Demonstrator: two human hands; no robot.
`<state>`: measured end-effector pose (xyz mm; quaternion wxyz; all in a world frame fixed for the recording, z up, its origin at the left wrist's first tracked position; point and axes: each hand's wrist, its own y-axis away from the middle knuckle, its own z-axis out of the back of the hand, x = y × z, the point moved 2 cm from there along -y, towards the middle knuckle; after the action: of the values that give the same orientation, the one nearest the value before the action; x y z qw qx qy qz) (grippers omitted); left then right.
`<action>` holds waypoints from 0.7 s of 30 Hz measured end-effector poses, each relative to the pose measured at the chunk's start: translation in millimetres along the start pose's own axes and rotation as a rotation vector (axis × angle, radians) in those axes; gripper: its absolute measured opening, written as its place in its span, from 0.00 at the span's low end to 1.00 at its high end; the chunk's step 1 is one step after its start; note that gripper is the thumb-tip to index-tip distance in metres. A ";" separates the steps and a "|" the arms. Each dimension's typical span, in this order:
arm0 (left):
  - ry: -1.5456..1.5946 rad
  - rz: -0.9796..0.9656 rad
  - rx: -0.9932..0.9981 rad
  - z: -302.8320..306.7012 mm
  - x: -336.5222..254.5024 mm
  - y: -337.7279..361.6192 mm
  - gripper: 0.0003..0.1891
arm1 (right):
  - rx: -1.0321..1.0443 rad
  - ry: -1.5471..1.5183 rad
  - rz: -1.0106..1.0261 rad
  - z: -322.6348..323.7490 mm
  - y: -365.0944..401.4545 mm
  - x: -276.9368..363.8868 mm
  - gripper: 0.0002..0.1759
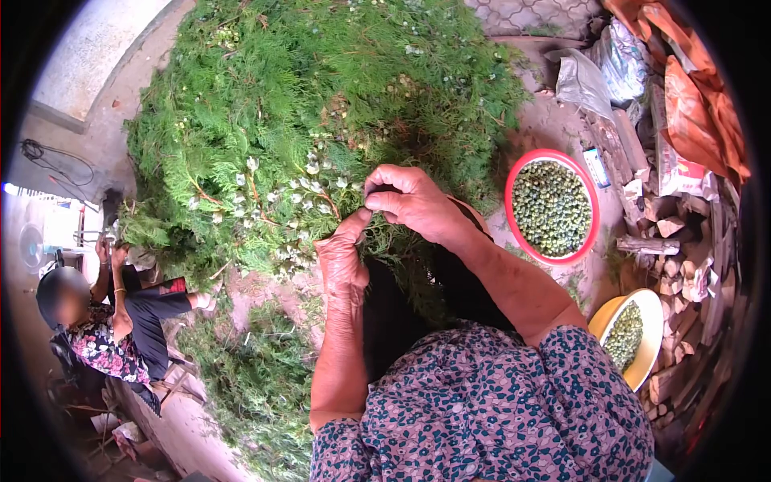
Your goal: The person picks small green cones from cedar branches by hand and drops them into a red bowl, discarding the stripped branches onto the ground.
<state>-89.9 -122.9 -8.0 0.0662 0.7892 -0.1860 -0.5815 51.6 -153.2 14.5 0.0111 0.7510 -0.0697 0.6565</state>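
My left hand (pixel 344 251) is closed around a green evergreen sprig (pixel 395 245), which hangs down over my dark trousers. Right against its fingertips, my right hand (pixel 411 202) is curled in a pinch; whatever sits between its fingers is hidden. Just beyond both hands lie cut branches (pixel 313 189) with pale, whitish-green cones. They belong to a big heap of feathery evergreen foliage (pixel 265 104). To the right, a red-rimmed basin (pixel 595 210) holds many small round green cones.
A yellow basin (pixel 656 321) with more green cones stands by my right side. Stacked firewood (pixel 671 281) and orange sacking (pixel 699 104) line the right edge. At left another person (pixel 104 337) sits handling branches. Stripped-looking greenery (pixel 257 386) lies on the floor.
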 end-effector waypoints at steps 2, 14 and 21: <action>-0.017 0.019 -0.021 -0.3 -2.0 2.0 0.16 | 0.021 -0.212 -0.138 2.7 0.4 -5.0 0.04; 0.118 0.063 -0.128 1.9 3.7 2.1 0.19 | -0.063 -0.657 -0.202 13.4 10.7 -19.7 0.04; 0.068 0.058 -0.081 3.1 4.5 -1.1 0.22 | -0.092 -0.529 -0.182 -9.2 10.5 -16.9 0.08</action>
<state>-91.5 -123.2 -13.4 0.1212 0.7994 -0.1827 -0.5594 39.1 -161.1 -1.6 0.0857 0.8982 -0.0321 0.4300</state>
